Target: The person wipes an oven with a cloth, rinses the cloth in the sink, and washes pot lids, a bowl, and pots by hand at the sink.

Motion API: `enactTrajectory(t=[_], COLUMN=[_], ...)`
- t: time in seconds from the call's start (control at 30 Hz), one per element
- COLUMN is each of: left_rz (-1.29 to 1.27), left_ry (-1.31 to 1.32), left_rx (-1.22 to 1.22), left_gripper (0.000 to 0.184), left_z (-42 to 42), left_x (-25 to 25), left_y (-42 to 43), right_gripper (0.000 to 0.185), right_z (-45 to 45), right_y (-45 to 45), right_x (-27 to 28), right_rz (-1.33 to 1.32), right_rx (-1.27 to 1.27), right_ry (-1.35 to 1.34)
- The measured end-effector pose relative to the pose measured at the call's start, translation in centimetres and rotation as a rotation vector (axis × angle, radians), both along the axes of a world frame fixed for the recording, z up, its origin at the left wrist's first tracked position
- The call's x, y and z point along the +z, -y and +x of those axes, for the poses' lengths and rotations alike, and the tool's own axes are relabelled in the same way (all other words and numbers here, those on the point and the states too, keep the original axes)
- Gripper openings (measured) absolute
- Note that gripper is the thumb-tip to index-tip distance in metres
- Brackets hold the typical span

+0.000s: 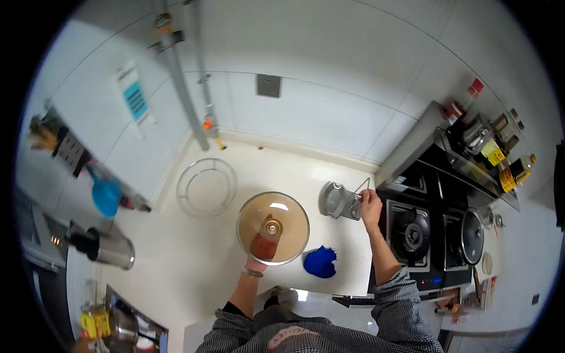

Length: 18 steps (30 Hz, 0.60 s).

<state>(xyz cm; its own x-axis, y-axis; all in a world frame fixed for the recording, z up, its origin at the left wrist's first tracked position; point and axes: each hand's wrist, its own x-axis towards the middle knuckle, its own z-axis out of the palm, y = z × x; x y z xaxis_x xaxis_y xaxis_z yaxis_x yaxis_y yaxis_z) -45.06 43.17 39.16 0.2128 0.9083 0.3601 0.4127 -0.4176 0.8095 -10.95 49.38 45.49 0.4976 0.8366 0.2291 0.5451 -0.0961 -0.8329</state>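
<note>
My left hand (pixel 263 247) is under a round glass lid (pixel 294 220) with a metal rim and a central knob, and shows through the glass as it holds the lid over the counter. To the right, my right hand (pixel 369 206) has its fingers closed on the wire part of a grey rack (pixel 336 200) that stands on the counter. A crumpled blue cloth (pixel 321 262) lies between my two arms, below and right of the lid.
A round wire ring stand (pixel 207 187) rests on the counter at the left. The gas stove (pixel 414 235) with a lidded pan (pixel 472 236) is at the right, beneath a shelf of bottles. A steel kettle (pixel 112 250) stands at the far left.
</note>
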Motion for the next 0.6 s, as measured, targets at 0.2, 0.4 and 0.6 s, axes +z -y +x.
enactTrajectory(t=[0.2, 0.4, 0.6], left_rz=[-0.149, -0.431, -0.184], left_ry=[0.482, 1.855, 0.959], left_rx=[0.061, -0.161, 0.351], left_gripper=[0.046, 0.046, 0.049], left_z=[-5.3, -10.1, -16.7], left_x=[4.5, 6.3, 3.6], left_y=[10.1, 20.2, 29.6], right_gripper=[0.029, 0.029, 0.029], right_z=[-6.7, -16.2, -27.5], right_y=[3.0, 7.5, 12.6], right_x=[3.1, 5.9, 7.5], right_rz=[0.055, 0.035, -0.026], right_rx=[0.202, 0.448, 0.754], right_ry=[-0.047, -0.07, -0.113])
